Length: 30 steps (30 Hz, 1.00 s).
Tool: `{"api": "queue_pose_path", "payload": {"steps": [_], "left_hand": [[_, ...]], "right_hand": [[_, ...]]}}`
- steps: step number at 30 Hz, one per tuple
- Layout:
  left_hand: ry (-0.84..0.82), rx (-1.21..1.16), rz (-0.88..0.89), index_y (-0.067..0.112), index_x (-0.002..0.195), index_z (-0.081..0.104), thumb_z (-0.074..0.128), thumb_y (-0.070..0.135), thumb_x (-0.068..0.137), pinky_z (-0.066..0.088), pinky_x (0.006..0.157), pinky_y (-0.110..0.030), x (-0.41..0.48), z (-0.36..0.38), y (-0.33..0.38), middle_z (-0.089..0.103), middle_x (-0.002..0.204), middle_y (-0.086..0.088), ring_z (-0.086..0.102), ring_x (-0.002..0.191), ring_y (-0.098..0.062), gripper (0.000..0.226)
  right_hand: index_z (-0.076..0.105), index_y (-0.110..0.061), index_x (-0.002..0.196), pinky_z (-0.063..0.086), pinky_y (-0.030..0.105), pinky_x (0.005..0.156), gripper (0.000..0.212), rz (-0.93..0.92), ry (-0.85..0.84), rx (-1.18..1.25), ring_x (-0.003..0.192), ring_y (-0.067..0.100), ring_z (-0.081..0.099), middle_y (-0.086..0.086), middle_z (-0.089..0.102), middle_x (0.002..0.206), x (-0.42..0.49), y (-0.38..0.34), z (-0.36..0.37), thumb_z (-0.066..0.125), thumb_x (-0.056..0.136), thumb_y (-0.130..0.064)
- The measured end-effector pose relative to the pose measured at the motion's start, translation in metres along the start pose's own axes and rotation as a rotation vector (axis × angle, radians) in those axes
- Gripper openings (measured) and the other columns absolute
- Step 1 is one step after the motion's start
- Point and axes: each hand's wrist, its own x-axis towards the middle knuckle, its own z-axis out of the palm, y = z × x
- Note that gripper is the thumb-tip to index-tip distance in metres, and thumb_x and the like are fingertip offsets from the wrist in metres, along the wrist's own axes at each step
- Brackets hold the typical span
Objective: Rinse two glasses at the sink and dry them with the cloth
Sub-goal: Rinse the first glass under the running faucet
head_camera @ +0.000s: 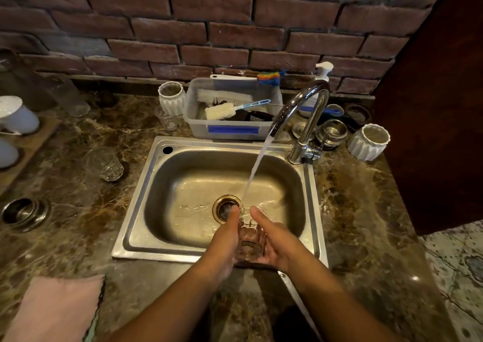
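A clear ribbed glass [250, 239] is held over the steel sink [146, 184], near its front edge. My left hand [224, 242] grips it from the left and my right hand [274, 242] from the right, thumbs up along its sides. Water runs from the chrome tap [305, 111] in a slanting stream down to the glass's rim. A second clear glass [104, 162] stands on the counter left of the sink. A pink cloth [57, 307] lies on the counter at the lower left.
Behind the sink stands a grey tub [230, 130] of brushes, with a soap pump [322, 72], white ribbed cups [368, 141] and steel lids around the tap. White mugs [15, 116] sit at the far left. A steel bowl [24, 212] rests on the left counter.
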Motion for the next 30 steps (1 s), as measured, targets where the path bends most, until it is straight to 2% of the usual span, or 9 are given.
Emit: {"api": "queue_pose_path", "payload": {"steps": [3,7,9,11,13,16,22,26,30], "left_hand": [[-0.016,0.031,0.013,0.011,0.114,0.069,0.032,0.061,0.103,0.061,0.083,-0.043,-0.009,0.006,0.000,0.079,0.095,-0.017,0.078,0.087,-0.032,0.063],[-0.051,0.093,0.054,0.015,0.120,0.067,0.037,0.062,0.100,0.055,0.098,-0.055,-0.014,0.012,0.001,0.079,0.104,-0.014,0.075,0.099,-0.032,0.060],[-0.117,0.103,0.084,0.016,0.122,0.068,0.044,0.057,0.099,0.056,0.095,-0.057,-0.013,0.018,0.005,0.077,0.110,-0.014,0.072,0.106,-0.034,0.053],[-0.161,0.124,0.122,0.018,0.122,0.069,0.053,0.047,0.099,0.061,0.086,-0.053,-0.011,0.027,0.011,0.075,0.115,-0.010,0.069,0.110,-0.031,0.040],[-0.205,0.223,0.170,0.022,0.122,0.070,0.062,0.038,0.096,0.062,0.084,-0.050,-0.005,0.038,0.016,0.073,0.119,-0.007,0.068,0.112,-0.027,0.031],[-0.250,0.390,0.226,0.027,0.130,0.063,0.074,0.027,0.090,0.063,0.080,-0.038,0.008,0.063,0.020,0.066,0.127,-0.005,0.069,0.110,-0.023,0.042],[-0.359,0.651,0.301,0.023,0.128,0.057,0.078,0.010,0.084,0.057,0.066,-0.019,0.042,0.127,0.026,0.068,0.117,0.002,0.069,0.098,-0.013,0.051],[-0.305,0.676,0.365,0.022,0.112,0.058,0.088,0.008,0.070,0.059,0.090,-0.041,0.075,0.165,0.028,0.071,0.110,-0.003,0.070,0.098,-0.015,0.054],[-0.249,0.694,0.429,0.032,0.102,0.059,0.088,0.036,0.049,0.059,0.091,-0.040,0.106,0.194,0.032,0.072,0.097,0.008,0.071,0.095,-0.015,0.061]], "right_hand": [[0.065,-0.007,0.117,0.057,0.057,0.091,0.091,-0.004,-0.006,-0.008,0.096,0.039,0.074,0.022,0.077,0.100,-0.011,-0.003,-0.003,0.084,0.048,-0.062],[0.067,-0.002,0.113,0.058,0.053,0.089,0.059,-0.054,-0.038,-0.010,0.097,0.038,0.074,0.023,0.076,0.102,-0.024,-0.010,-0.024,0.078,0.075,-0.047],[0.068,0.002,0.116,0.056,0.054,0.093,0.058,-0.087,-0.071,-0.017,0.101,0.040,0.072,0.026,0.074,0.108,-0.028,-0.016,-0.043,0.078,0.079,-0.041],[0.065,0.003,0.119,0.055,0.055,0.096,0.069,-0.131,-0.081,-0.058,0.104,0.039,0.072,0.025,0.073,0.111,-0.030,-0.025,-0.063,0.085,0.070,-0.043],[0.062,0.000,0.120,0.059,0.047,0.090,0.077,-0.191,-0.044,-0.135,0.098,0.032,0.074,0.020,0.074,0.109,-0.032,-0.033,-0.085,0.088,0.062,-0.043],[0.059,-0.006,0.121,0.059,0.032,0.074,0.060,-0.273,0.017,-0.215,0.088,0.022,0.073,0.013,0.073,0.105,-0.036,-0.047,-0.118,0.087,0.071,-0.025],[0.058,-0.016,0.114,0.055,0.048,0.098,0.068,-0.402,0.080,-0.275,0.104,0.031,0.070,0.009,0.071,0.106,-0.025,-0.071,-0.179,0.090,0.056,-0.031],[0.052,-0.011,0.123,0.058,0.035,0.089,0.059,-0.466,0.062,-0.353,0.095,0.017,0.069,0.007,0.066,0.109,-0.010,-0.088,-0.214,0.085,0.074,-0.005],[0.052,-0.025,0.131,0.054,0.032,0.099,0.080,-0.521,0.129,-0.518,0.113,0.014,0.066,0.001,0.065,0.125,0.010,-0.101,-0.245,0.090,0.062,-0.036]]}}
